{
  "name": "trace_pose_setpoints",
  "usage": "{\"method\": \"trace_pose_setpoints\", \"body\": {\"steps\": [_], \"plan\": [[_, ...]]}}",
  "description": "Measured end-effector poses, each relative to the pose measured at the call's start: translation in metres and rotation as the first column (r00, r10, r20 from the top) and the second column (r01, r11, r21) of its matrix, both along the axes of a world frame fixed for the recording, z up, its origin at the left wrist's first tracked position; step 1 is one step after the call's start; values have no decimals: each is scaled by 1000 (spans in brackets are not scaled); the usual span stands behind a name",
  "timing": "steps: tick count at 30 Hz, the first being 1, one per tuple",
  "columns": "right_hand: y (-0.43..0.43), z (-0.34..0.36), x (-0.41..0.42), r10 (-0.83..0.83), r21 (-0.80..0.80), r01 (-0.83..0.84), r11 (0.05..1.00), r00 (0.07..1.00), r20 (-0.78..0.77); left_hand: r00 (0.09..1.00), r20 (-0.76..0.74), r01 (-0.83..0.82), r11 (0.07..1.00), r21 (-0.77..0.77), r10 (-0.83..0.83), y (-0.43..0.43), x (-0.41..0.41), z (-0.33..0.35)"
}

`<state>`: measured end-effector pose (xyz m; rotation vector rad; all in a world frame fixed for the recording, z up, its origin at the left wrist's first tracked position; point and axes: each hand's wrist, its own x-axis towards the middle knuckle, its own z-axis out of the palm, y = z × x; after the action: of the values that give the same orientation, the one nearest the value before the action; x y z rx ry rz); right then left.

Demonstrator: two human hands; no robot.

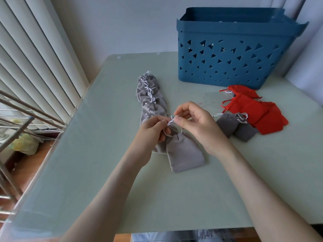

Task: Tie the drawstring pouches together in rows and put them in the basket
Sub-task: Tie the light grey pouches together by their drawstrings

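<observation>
At frame centre, the left hand [153, 127] and right hand [194, 124] each pinch the white drawstring [171, 121] with curled fingertips (thumb against forefinger), a grey pouch [185, 154] lying just below on the table [87, 172], the tied grey row [150, 98] above, the blue basket [232, 55] upper right.

Pale green glass-topped table [90, 172], rounded at the far left corner. Left of it, cream vertical blinds [35, 58]. Below those, slanted metal bars of a rack [21, 119] above a reddish wooden floor [26, 165]. Beside the bars, a crumpled yellowish bag [24, 143], possibly plastic. Plain white wall [122, 23] behind; pale curtain folds [311, 49] far right.
</observation>
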<state>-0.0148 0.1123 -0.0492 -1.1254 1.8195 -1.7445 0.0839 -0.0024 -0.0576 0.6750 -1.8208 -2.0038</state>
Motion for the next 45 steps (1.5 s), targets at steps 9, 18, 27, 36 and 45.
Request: {"method": "trace_pose_setpoints", "body": {"steps": [9,18,27,36,45], "plan": [[-2,-6,-1,75,49,-81,995,991,113,992,-125,20,998,-54,-27,1,2,0],[1,-2,-4,76,40,-92,995,951,300,978,-190,83,996,-36,-89,-4,2,-4],[4,1,-10,240,-109,-215,971,856,458,976,-202,87,996,-9,-87,-5,0,-6],[4,0,-10,235,-36,-240,970,896,377,986,-154,52,997,-48,-59,-5,1,-4],[1,-3,-5,11,161,-22,987,998,65,990,-142,-9,996,-90,-4,1,1,-2]]}}
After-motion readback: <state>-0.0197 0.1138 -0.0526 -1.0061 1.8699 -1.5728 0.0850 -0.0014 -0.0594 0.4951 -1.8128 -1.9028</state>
